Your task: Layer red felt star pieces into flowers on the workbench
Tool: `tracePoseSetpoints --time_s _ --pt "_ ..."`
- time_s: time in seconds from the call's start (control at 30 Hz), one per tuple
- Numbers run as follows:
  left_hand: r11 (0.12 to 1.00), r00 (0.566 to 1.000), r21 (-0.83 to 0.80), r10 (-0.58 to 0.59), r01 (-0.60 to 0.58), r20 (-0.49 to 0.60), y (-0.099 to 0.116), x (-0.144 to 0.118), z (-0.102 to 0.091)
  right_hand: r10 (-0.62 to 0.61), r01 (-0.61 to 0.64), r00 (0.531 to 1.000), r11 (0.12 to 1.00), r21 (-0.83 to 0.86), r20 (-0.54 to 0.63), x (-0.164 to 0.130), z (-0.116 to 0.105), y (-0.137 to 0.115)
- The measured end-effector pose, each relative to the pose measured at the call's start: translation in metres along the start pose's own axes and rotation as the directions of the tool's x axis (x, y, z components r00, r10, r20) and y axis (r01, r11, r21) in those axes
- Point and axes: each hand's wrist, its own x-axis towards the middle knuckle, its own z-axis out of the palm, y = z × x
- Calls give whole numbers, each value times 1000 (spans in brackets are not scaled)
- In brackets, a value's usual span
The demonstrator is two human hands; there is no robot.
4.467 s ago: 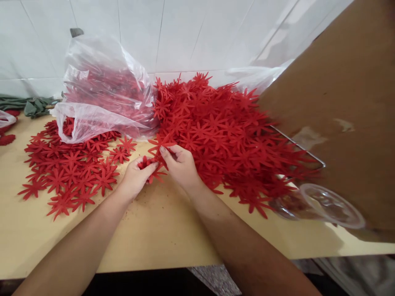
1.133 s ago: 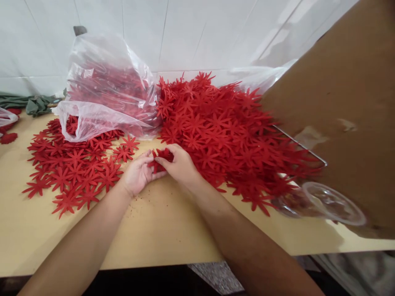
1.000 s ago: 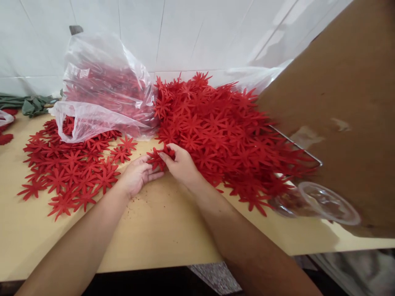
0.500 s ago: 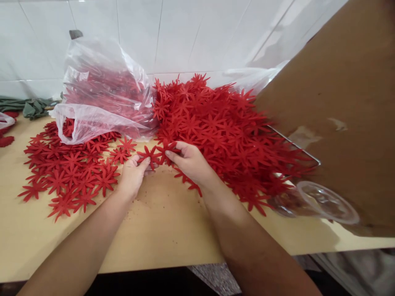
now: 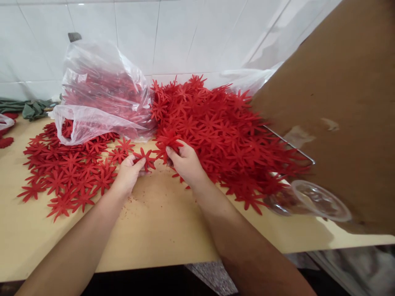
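Note:
My left hand pinches a red flower-shaped cutout with long narrow petals between thumb and fingers. Just to its right, my right hand is closed on red flower cutouts; how many it holds is hard to make out. Behind and right of that hand rises a large heap of the same red flowers. Left of my left hand a smaller, flatter pile of red flowers spreads over the table. Two single flowers lie close beyond my left hand.
A clear plastic bag full of red pieces stands against the tiled wall. On the right leans a big brown cardboard sheet, with a clear plastic tub lying before it. Green fabric lies far left.
My hands have drawn slightly apart. My right hand has raised its flowers a little, against the large heap, while my left still pinches its flower. The view has shifted slightly.

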Motion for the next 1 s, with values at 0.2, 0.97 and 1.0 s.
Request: tracePoseSetpoints --time_s 0.2,0.97,1.0 --pt "999 1000 32 18 -17 -15 -3 3 -3 -2 2 1000 1000 29 -15 -2 2 -3" --pt "990 992 71 121 -118 -40 -3 -2 0 3 -4 999 999 43 37 -9 10 2" --pt "990 992 78 117 -114 -39 -3 -2 0 7 -9 999 999 41 33 -7 8 2"
